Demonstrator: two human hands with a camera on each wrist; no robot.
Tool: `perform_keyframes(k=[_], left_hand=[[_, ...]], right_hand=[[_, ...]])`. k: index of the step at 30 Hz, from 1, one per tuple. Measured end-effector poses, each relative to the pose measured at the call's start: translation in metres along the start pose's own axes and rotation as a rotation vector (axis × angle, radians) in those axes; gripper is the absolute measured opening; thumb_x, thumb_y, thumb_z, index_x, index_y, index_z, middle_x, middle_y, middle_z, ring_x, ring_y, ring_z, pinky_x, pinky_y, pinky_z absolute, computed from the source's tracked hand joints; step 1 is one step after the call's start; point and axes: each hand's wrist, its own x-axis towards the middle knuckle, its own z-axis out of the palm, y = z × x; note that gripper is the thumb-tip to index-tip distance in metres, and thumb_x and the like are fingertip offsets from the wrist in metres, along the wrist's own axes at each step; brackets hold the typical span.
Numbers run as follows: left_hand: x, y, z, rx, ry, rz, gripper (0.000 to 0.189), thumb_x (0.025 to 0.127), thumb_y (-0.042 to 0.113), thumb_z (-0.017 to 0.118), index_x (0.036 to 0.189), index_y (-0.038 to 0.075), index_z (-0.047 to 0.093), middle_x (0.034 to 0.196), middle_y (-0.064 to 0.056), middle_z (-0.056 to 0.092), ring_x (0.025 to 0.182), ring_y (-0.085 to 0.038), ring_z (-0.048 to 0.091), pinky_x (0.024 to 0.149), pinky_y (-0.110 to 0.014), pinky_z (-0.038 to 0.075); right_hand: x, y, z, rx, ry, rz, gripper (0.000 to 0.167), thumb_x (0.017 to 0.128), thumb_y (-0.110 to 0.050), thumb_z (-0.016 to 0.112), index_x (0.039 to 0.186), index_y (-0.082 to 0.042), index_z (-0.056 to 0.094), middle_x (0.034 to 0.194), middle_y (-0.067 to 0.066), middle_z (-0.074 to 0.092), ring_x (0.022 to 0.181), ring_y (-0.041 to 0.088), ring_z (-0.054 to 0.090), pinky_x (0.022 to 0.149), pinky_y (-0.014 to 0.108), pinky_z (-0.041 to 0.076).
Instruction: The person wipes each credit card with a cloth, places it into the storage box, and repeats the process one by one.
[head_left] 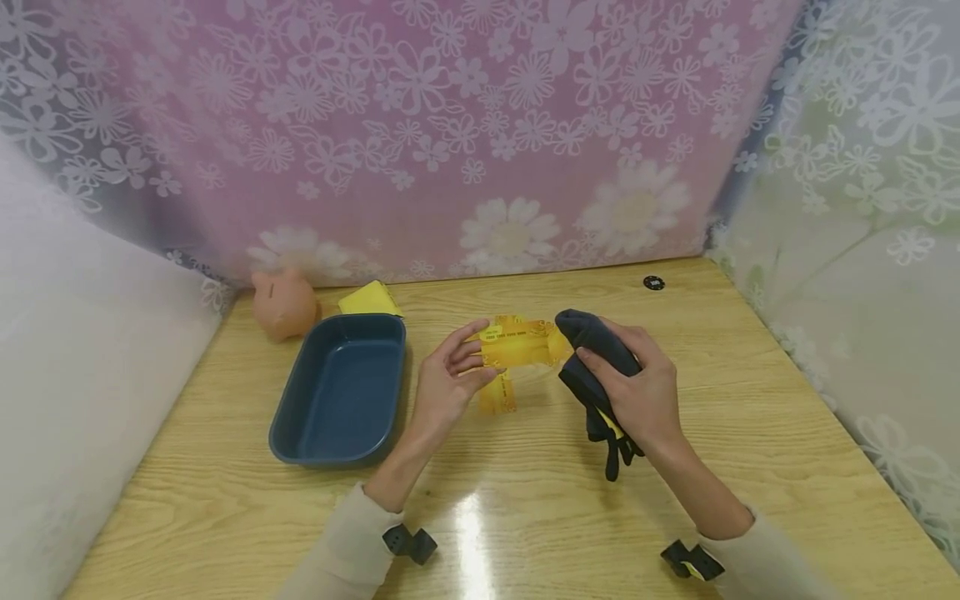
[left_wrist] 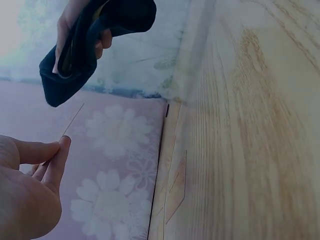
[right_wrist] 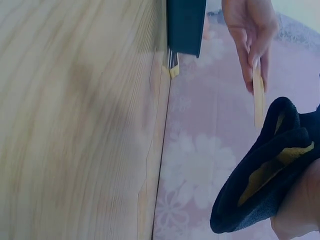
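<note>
Right hand [head_left: 647,396] gripping pouch [head_left: 592,335], yellow inside, left hand [head_left: 444,383] pinching card [head_left: 519,346]

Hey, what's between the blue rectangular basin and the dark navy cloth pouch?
In the head view, the left hand pinching a flat golden-yellow rectangular card, and at least one similar card on the wooden table.

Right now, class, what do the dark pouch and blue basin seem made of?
Dark pouch: probably soft, matte fabric; it folds in the right hand. Blue basin: likely plastic, though glazed ceramic is possible; smooth walls with a faint sheen.
</note>
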Motion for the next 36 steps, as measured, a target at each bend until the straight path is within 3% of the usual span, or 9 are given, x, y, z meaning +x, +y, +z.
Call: perform_keyframes(k=[9, 15, 21, 26, 36], left_hand=[[0.0, 0.002, 0.008, -0.004, 0.006, -0.001, 0.064, 0.085, -0.008, 0.081, 0.141, 0.021, 0.066, 0.123, -0.013, 0.072, 0.107, -0.028, 0.069, 0.086, -0.029, 0.061], [-0.001, 0.0, 0.011, 0.045, 0.004, 0.019, 0.064, 0.086, -0.003, 0.082, 0.142, 0.023, 0.066, 0.127, -0.011, 0.071, 0.11, -0.026, 0.069, 0.092, -0.035, 0.06], [0.0, -0.001, 0.015, -0.009, -0.046, 0.044, 0.061, 0.089, -0.007, 0.077, 0.144, 0.017, 0.064, 0.126, -0.014, 0.073, 0.107, -0.032, 0.073, 0.089, -0.036, 0.062], [-0.002, 0.001, 0.017, -0.019, -0.068, 0.064, 0.06, 0.091, -0.01, 0.071, 0.144, 0.017, 0.063, 0.126, -0.012, 0.073, 0.104, -0.029, 0.075, 0.087, -0.034, 0.062], [-0.002, 0.003, 0.018, -0.005, -0.012, -0.004, 0.063, 0.087, -0.01, 0.077, 0.141, 0.02, 0.066, 0.125, -0.013, 0.073, 0.106, -0.029, 0.071, 0.086, -0.034, 0.062]], right_hand=[[-0.009, -0.011, 0.022, 0.085, -0.07, -0.054, 0.044, 0.092, -0.012, 0.081, 0.135, -0.019, 0.072, 0.12, 0.002, 0.067, 0.107, 0.012, 0.063, 0.084, 0.016, 0.055], [-0.014, -0.015, 0.038, 0.083, -0.119, -0.083, 0.043, 0.092, -0.014, 0.082, 0.133, -0.02, 0.072, 0.119, 0.003, 0.067, 0.106, 0.018, 0.065, 0.084, 0.022, 0.057], [-0.018, -0.018, 0.05, 0.086, -0.151, -0.116, 0.043, 0.089, -0.013, 0.084, 0.131, -0.02, 0.074, 0.118, 0.003, 0.068, 0.108, 0.022, 0.066, 0.086, 0.03, 0.058], [-0.019, -0.018, 0.055, 0.089, -0.159, -0.131, 0.044, 0.088, -0.014, 0.085, 0.131, -0.019, 0.074, 0.121, 0.003, 0.068, 0.112, 0.023, 0.066, 0.089, 0.035, 0.059], [-0.012, -0.015, 0.048, 0.037, -0.134, -0.116, 0.045, 0.09, -0.015, 0.084, 0.133, -0.018, 0.073, 0.116, 0.006, 0.067, 0.104, 0.025, 0.068, 0.082, 0.035, 0.06]])
